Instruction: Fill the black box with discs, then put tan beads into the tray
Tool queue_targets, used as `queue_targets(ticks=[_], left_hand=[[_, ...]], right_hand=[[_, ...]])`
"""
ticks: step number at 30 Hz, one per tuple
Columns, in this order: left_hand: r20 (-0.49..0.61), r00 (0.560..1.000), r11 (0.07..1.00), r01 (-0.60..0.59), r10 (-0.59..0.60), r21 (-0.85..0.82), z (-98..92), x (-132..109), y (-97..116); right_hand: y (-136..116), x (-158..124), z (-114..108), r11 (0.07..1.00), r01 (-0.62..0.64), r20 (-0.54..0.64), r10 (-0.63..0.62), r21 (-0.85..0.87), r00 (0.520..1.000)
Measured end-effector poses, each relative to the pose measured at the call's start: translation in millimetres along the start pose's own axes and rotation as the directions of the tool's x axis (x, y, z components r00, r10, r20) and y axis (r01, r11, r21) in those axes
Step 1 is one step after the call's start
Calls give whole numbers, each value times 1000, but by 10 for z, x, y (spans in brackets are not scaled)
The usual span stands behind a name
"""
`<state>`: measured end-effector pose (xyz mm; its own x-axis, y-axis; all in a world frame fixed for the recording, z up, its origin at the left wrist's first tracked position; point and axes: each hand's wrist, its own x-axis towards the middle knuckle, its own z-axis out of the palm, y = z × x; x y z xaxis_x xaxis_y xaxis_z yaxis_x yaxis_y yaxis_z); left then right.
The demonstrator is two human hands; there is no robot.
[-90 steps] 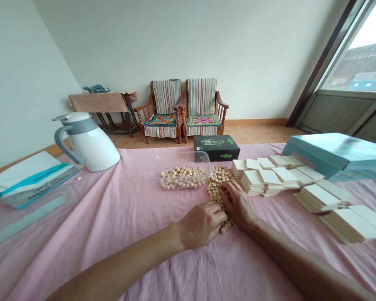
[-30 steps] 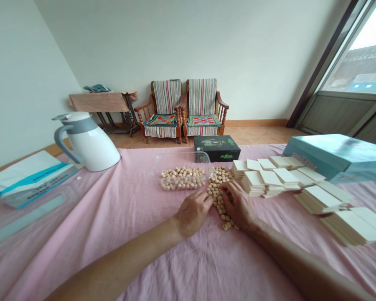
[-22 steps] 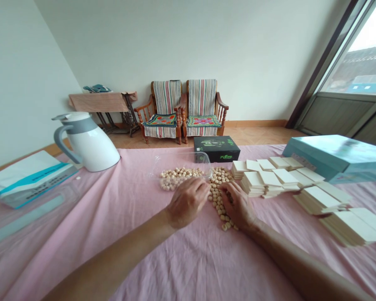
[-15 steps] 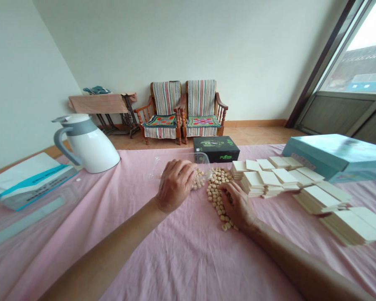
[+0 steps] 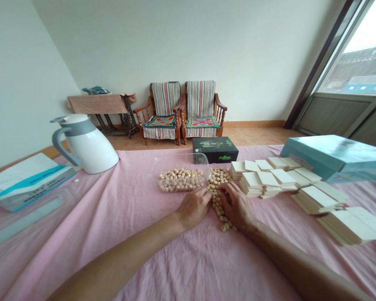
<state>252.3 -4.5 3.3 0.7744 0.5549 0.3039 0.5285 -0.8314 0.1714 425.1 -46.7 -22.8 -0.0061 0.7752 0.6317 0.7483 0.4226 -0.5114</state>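
A loose pile of small, rounded beige pieces, like wooden beads [image 5: 218, 177], lies on the pink cloth. At its left edge my left hand [image 5: 194, 207] rests with the fingers curled together and the fingertips at the pieces. What those fingers hold, if anything, is hidden. My right hand [image 5: 237, 207] is cupped over the right side of the pile, its fingers bent round some of the beads. Just beyond my left hand, a clear plastic tray [image 5: 203, 156] contains many more of the same beads [image 5: 181, 180].
Stacks of pale flat wooden boards [image 5: 277, 177] stand right of the pile. Behind the tray is a black box [image 5: 215, 149]; a light blue box [image 5: 335, 156] sits at far right. On the left are a white jug [image 5: 95, 148] and a white-and-blue packet [image 5: 31, 179].
My left hand has moved from over the clear tray down and right to the pile's edge, uncovering the beads in the tray. My right hand has stayed at the pile.
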Motion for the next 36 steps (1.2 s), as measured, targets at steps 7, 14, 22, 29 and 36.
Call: queue_targets(ticks=[7,14,22,29,36], left_hand=[[-273,951,987,-119,145,110,-345,0,-22],[-540,841,988,116,-43,103,-696,24,-374],[-417,903,951,209,-98,229,-733,-487,-667],[-364,923,932,236,-126,275,-726,-684,-913],[-367,923,926,236,-117,297,-702,-653,-802]], right_hand=[[-31,11,-8,1000,-18,-6,18,-8,1000],[-73,9,-48,994,3,30,1,-111,1000],[-138,30,-66,964,26,85,-3,-263,996],[-70,5,-10,962,8,52,7,-272,999],[-111,224,-108,997,-19,-66,14,-72,998]])
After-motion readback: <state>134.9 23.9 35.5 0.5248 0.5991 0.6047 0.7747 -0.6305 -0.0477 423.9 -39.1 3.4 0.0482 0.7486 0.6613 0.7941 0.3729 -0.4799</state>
